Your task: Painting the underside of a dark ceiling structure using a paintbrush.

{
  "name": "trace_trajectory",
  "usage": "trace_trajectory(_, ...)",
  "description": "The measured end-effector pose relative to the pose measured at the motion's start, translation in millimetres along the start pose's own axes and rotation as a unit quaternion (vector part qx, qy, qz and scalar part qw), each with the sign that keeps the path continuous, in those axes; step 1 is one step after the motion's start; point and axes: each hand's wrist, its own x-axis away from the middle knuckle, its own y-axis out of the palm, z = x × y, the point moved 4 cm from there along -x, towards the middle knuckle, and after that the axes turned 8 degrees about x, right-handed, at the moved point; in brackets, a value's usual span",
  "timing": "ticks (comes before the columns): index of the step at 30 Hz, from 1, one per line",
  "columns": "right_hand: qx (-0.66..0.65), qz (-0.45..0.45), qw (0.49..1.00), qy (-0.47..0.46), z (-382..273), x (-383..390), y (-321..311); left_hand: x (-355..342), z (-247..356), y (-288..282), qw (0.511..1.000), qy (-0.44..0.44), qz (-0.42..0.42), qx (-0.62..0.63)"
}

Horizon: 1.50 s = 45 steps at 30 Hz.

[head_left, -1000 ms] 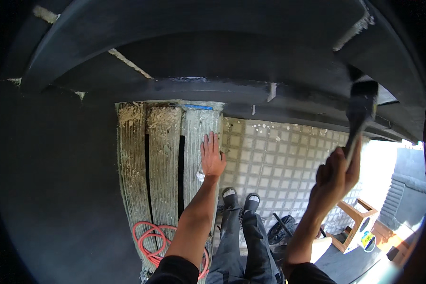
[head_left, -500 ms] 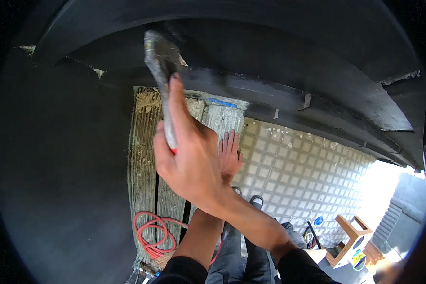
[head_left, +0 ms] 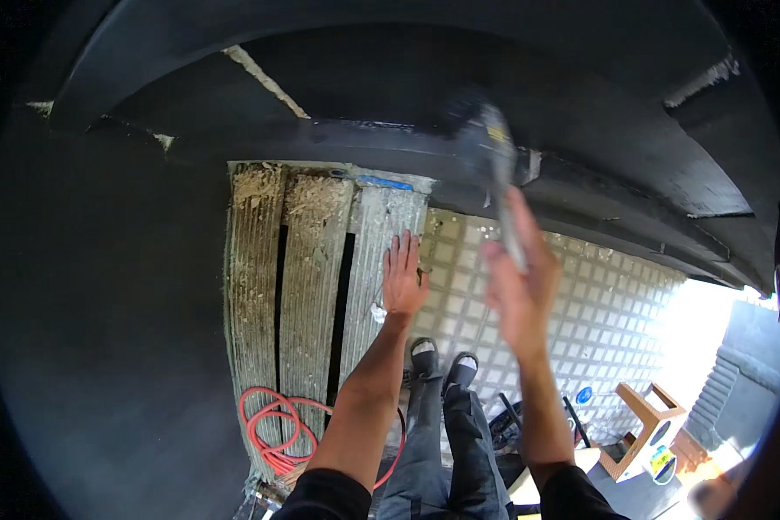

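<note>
My left hand (head_left: pixel 403 274) lies open, fingers extended, on the pale ridged board (head_left: pixel 368 229), the rightmost of three weathered boards. To its right, my right hand (head_left: pixel 520 282) grips the pale handle of a wide brush (head_left: pixel 498 152), whose blurred head is in front of the dark, smooth surface (head_left: pixel 412 69) at the top. Pale chipped streaks (head_left: pixel 264 78) break that surface. A blue strip (head_left: pixel 386 183) runs along the boards' far end, above my left hand.
A coiled red hose (head_left: pixel 276 446) lies on the lower boards. Square-patterned tiles (head_left: pixel 607 303) surround my sandalled feet. At lower right are an orange-brown box frame (head_left: pixel 633 433), dark poles and a blue round item (head_left: pixel 584 396). A dark surface (head_left: pixel 95 312) fills the left side.
My right hand swept the brush far left over my left arm and has now come back rightward, short of its earliest position. My left hand stays on the pale board.
</note>
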Motion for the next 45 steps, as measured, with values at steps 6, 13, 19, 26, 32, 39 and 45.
trace_trajectory(6,0.060,0.161,0.985,-0.018,54,28,-128,1,1,-5,1.000,0.009,0.019,0.011)
trace_trajectory(13,-0.012,0.415,0.909,0.028,49,38,-174,2,-6,-3,1.000,0.005,0.009,-0.017)
trace_trajectory(19,0.052,0.346,0.935,-0.056,43,12,-68,1,-1,-1,1.000,0.001,0.005,0.003)
trace_trajectory(26,-0.053,0.195,0.979,-0.030,-9,17,97,7,-7,-5,0.999,0.023,0.037,-0.020)
trace_trajectory(32,0.002,-0.012,0.993,-0.119,-36,-1,170,-1,2,-7,0.998,-0.032,-0.030,-0.040)
trace_trajectory(39,-0.035,-0.115,0.985,-0.121,-31,-19,180,4,-2,-1,0.993,-0.023,0.021,0.114)
trace_trajectory(45,-0.021,-0.042,0.989,-0.142,5,-18,108,9,-56,16,0.811,-0.072,0.099,0.571)
